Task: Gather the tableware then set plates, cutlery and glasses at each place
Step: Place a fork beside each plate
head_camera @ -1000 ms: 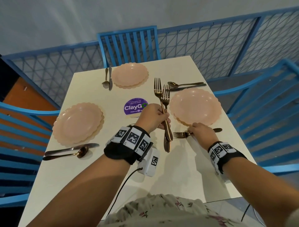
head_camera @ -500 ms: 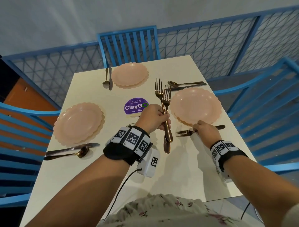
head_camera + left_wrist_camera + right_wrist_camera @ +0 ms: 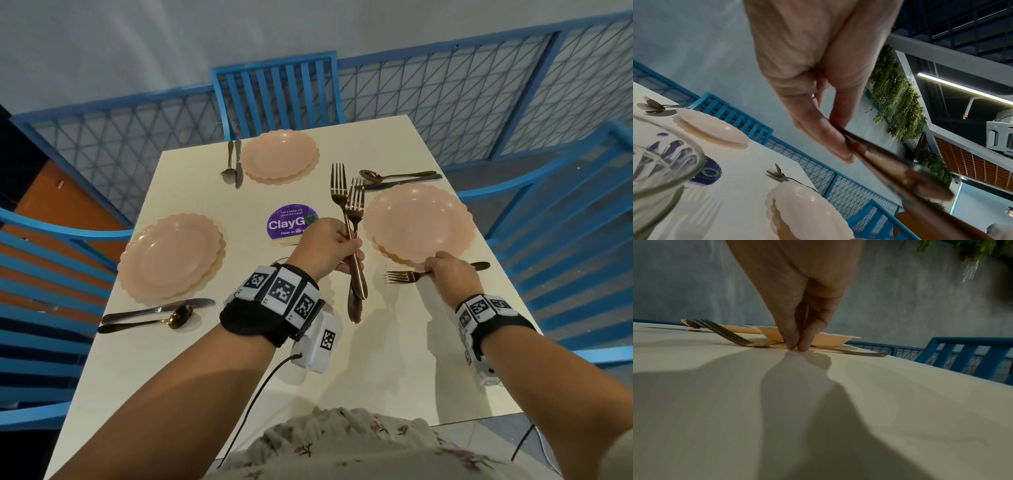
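My left hand (image 3: pixel 344 248) grips two gold forks (image 3: pixel 352 209) by their handles, tines pointing away, above the table's middle. The left wrist view shows that hand (image 3: pixel 838 146) curled round the fork handles (image 3: pixel 900 177). My right hand (image 3: pixel 431 271) pinches a third fork (image 3: pixel 400 276) that lies flat on the table, just in front of the right pink plate (image 3: pixel 418 222). In the right wrist view its fingertips (image 3: pixel 791 344) meet on the fork (image 3: pixel 729 334), at the plate's near rim (image 3: pixel 830 339). Two more pink plates sit at the left (image 3: pixel 171 255) and far (image 3: pixel 278 158) places.
A knife and spoon pair lies beside each plate: left (image 3: pixel 154 313), far (image 3: pixel 233 164), right (image 3: pixel 399 178). A purple ClayGo sticker (image 3: pixel 289 224) marks the white table (image 3: pixel 376 370). A clear glass (image 3: pixel 659 162) stands under my left wrist. Blue chairs (image 3: pixel 274 92) surround the table.
My right hand has slid the lying fork a little to the right, closer to the right plate's near edge. The left hand with its two forks has stayed put.
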`<action>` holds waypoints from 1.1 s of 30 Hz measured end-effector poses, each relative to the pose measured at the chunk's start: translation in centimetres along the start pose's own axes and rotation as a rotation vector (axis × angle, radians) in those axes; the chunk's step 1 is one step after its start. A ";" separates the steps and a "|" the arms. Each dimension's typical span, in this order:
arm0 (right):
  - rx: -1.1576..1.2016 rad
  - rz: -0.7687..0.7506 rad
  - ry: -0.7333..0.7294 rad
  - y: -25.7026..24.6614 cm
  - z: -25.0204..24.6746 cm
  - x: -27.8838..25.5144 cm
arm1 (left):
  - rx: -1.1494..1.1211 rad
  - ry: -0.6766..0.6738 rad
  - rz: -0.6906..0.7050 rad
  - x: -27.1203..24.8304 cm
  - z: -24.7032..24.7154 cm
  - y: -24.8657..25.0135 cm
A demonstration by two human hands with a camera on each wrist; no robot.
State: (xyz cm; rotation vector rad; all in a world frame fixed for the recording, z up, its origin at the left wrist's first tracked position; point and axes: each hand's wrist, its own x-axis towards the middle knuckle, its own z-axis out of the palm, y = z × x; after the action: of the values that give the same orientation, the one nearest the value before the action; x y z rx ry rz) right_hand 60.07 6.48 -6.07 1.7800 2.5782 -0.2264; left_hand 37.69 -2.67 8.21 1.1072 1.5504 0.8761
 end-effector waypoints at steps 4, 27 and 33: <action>0.000 0.001 0.009 0.0 0.0 0.0 | -0.006 -0.004 0.000 0.1 0.1 0.0; -0.014 0.030 0.039 0.4 -0.4 -0.2 | 0.009 -0.014 -0.008 0.4 0.4 -0.1; 0.003 0.031 0.049 0.1 -0.8 -0.4 | -0.015 -0.008 -0.013 0.3 0.1 -0.1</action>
State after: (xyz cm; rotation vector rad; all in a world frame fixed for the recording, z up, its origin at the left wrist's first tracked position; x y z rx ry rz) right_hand 60.35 6.25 -5.25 1.8474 2.5818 -0.1891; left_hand 37.76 -2.45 7.96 1.0877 1.5400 0.8720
